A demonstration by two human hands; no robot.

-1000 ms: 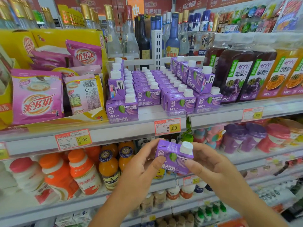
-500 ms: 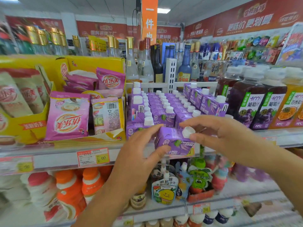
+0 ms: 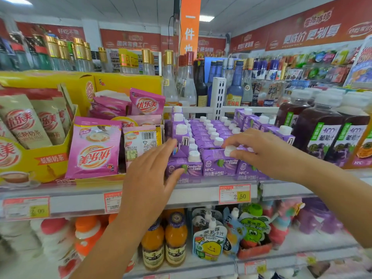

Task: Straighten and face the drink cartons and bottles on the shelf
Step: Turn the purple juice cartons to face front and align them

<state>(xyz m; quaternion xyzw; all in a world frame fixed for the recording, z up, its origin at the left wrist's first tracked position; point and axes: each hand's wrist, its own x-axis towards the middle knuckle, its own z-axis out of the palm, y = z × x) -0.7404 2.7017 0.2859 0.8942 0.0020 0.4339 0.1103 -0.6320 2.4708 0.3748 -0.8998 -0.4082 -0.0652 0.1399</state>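
So the purple juice carton (image 3: 218, 167) is sitting in the front row, right at the lip of the shelf (image 3: 201, 195), just above the 2.50 price tag (image 3: 234, 194). It's wedged between the corner carton (image 3: 189, 169) on its left and another purple one on its right, with no gap I can see on either side. Behind it the rows of cartons (image 3: 209, 130) are packed tight back to the white rail (image 3: 193, 109), with a few extras stacked on top at the left and back right. The only free room is upward and out toward the aisle. Pink milk tea sachets (image 3: 94, 152) crowd the left side and grape juice bottles (image 3: 320, 135) the right.

The carton itself is upright and faces forward, label readable, white cap (image 3: 229, 151) on top. The right hand (image 3: 267, 153) has thumb and fingertips pinched on that cap. The left hand (image 3: 149, 178) is flat with fingers spread, thumb over the corner carton's front. Can't tell if it's actually touching.
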